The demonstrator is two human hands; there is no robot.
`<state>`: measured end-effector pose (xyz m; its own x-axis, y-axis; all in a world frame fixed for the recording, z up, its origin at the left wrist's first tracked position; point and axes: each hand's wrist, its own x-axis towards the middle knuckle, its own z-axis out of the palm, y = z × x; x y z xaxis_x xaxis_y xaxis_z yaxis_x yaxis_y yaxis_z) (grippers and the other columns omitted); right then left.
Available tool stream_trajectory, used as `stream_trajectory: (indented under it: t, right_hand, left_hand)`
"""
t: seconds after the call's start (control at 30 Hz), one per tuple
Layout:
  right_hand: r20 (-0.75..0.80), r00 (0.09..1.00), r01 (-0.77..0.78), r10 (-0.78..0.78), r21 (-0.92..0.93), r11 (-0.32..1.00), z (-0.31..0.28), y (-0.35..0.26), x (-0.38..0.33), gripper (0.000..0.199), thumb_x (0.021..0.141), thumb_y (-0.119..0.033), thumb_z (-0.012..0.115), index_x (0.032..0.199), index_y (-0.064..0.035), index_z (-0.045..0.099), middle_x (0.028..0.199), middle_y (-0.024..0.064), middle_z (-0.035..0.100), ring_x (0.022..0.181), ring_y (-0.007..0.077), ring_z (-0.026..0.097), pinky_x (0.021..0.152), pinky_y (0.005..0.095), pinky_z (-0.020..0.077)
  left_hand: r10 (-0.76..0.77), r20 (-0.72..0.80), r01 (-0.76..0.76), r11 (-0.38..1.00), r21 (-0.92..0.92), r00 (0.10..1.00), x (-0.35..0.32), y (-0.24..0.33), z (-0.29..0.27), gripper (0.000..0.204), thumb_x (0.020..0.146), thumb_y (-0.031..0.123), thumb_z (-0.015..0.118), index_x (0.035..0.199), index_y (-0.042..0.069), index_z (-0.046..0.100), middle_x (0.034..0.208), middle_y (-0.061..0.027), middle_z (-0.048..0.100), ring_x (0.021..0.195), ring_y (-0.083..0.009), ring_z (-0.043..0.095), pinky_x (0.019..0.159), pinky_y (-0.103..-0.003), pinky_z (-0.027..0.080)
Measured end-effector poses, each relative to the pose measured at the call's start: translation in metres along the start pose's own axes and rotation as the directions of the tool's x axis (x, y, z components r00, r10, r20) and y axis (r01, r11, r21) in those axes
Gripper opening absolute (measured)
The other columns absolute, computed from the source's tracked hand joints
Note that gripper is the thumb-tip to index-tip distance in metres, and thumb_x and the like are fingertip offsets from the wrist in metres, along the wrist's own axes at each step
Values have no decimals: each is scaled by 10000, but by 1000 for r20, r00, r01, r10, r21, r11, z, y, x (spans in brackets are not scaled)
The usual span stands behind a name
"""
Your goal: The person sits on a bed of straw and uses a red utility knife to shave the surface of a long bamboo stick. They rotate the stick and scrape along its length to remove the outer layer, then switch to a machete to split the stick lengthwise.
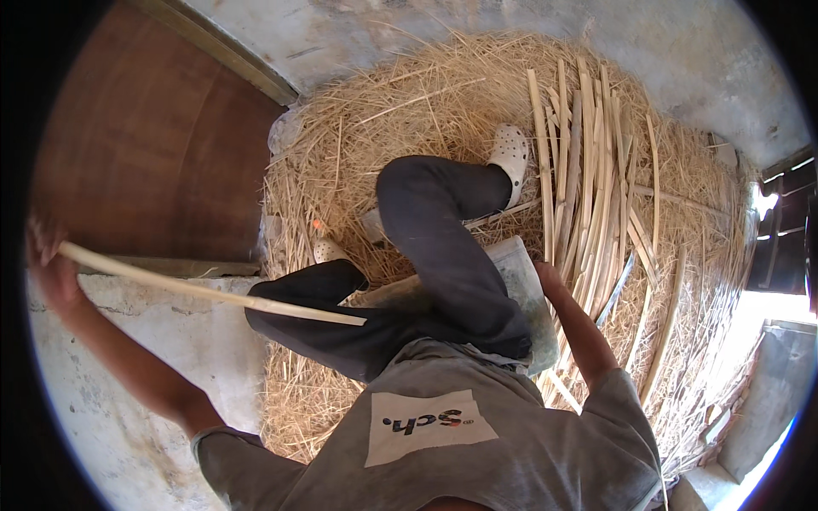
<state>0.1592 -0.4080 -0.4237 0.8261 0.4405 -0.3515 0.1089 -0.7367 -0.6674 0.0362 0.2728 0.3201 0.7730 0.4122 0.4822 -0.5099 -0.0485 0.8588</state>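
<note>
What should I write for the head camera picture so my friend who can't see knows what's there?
A person holds a long, pale, wood-like strip in the left grip, reaching over their dark-trousered left leg; the right grip is beside a worn greenish-grey sheet. Long tan strips lie on golden straw near a white holed clog.

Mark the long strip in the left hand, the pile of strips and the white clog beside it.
Long strip (196, 288): head view, middle of its length.
Pile of strips (588, 187): head view, its middle.
White clog (509, 156): head view, its upper.
</note>
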Motion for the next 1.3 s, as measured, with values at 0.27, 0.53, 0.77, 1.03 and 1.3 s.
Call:
stream_trajectory:
  t: [0.27, 0.53, 0.77, 1.03, 1.3]
  right_hand:
    - [-32, 999, -5, 14, 262, 965, 30, -53, -46, 334, 907, -236, 473, 1033, 21, 645, 912, 278, 650, 839, 356, 667, 730, 431, 480]
    - [-160, 987, 61, -17, 272, 960, 47, -46, -42, 172, 885, -57, 467, 968, 3, 605, 816, 221, 634, 785, 374, 636, 696, 447, 508]
    - [10, 998, 59, -64, 288, 956, 54, -62, 21, 177, 890, -81, 481, 990, 2, 602, 853, 217, 630, 818, 362, 630, 725, 434, 501]
    - [169, 986, -39, 7, 188, 981, 75, -103, 94, 191, 896, -109, 497, 1016, 0, 598, 896, 212, 626, 856, 349, 624, 758, 420, 493]
    - [-60, 990, -110, 130, 263, 959, 18, -40, 28, 211, 902, -136, 514, 1042, -1, 594, 938, 207, 621, 893, 336, 617, 791, 405, 485]
  left_hand:
    - [-312, -46, 315, 942, 119, 949, -57, -226, 94, 340, 1004, 365, 432, 1172, 75, 492, 867, -23, 504, 757, -129, 500, 723, -286, 443]
    - [-548, -199, 554, 832, -30, 813, -148, -385, 126, 236, 997, 277, 470, 1041, 51, 521, 786, -49, 534, 717, -185, 540, 706, -347, 490]
    - [-529, -295, 582, 802, 132, 796, -218, -442, 137, 266, 1000, 261, 470, 1115, 27, 524, 776, -57, 575, 669, -171, 610, 589, -302, 503]
    - [-564, -183, 593, 772, 231, 805, -200, -443, 160, 292, 1020, 283, 423, 1085, 23, 536, 707, -23, 564, 522, -100, 500, 490, -243, 403]
    - [-493, -47, 481, 817, 319, 869, -160, -406, 162, 312, 1028, 217, 398, 1247, 6, 469, 748, -6, 528, 534, -58, 418, 484, -205, 361]
